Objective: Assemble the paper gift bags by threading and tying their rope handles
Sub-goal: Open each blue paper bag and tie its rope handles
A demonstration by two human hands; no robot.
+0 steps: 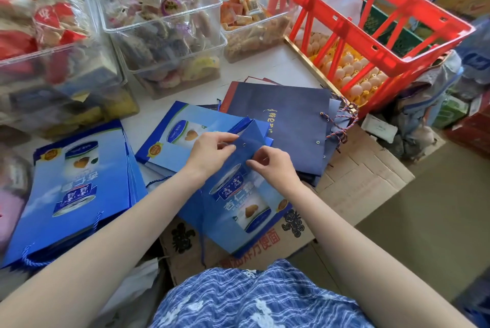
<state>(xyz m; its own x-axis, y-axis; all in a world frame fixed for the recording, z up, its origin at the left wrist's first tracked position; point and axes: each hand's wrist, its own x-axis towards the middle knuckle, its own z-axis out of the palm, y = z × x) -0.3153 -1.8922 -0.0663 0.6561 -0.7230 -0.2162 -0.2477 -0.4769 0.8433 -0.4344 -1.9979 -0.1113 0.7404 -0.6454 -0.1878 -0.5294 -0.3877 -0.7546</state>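
A flat blue paper gift bag (238, 205) lies in front of me, its top edge pointing away. My left hand (212, 151) pinches that top flap beside a small punched hole (245, 145). My right hand (267, 164) pinches the bag front just below the hole; what its fingertips hold is too small to tell. A thin blue rope (202, 237) hangs down along the bag's left side. A stack of like blue bags with rope handles (77, 195) lies at the left, another blue bag (175, 137) lies behind my hands.
Dark navy bags (289, 126) with twisted cord handles (344, 118) lie at the right on flattened cardboard (366, 184). Clear bins of wrapped snacks (164, 36) stand at the back. A red crate (371, 20) sits over trays of eggs (352, 73).
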